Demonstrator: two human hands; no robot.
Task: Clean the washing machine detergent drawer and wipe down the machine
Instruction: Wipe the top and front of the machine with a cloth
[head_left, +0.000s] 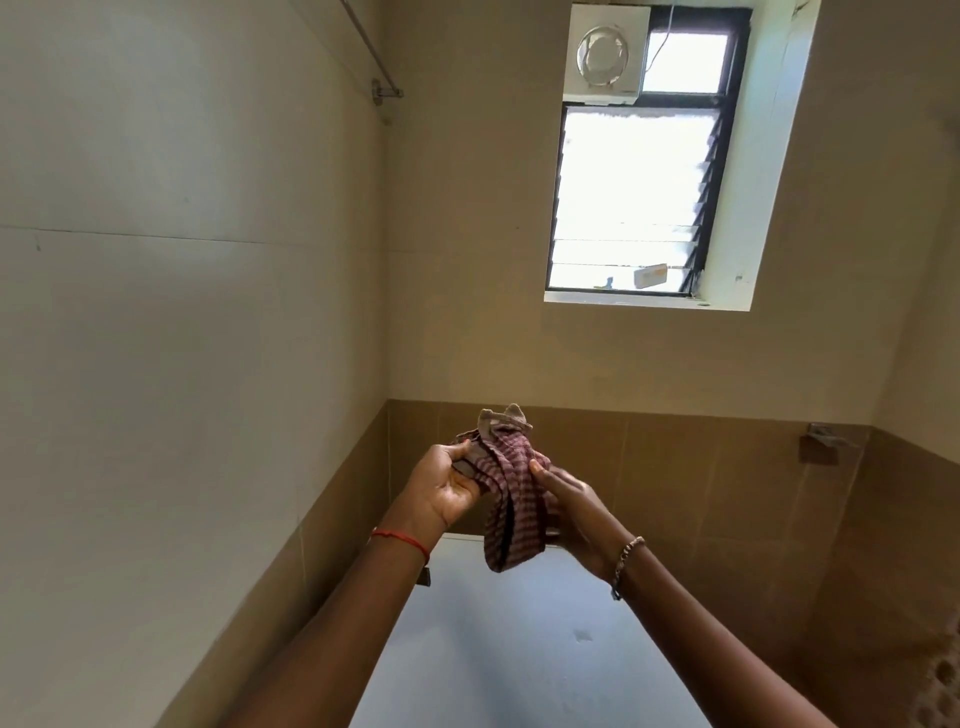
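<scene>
Here we hold the cloth bunched between both hands: our left hand grips its upper folds with curled fingers, and our right hand clasps its side, thumb on the stripes. It hangs long axis downward, loose end dangling over the white top, likely the machine's, directly below; the right hand sits lower, so nearer for wiping. The drawer is out of view.

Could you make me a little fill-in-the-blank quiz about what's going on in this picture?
The left hand and right hand both grip a striped maroon ____.
A thin ____ thread circles the left wrist.
The round white fan sits ____ the louvred window panes.
Missing words: cloth; red; above.
</scene>
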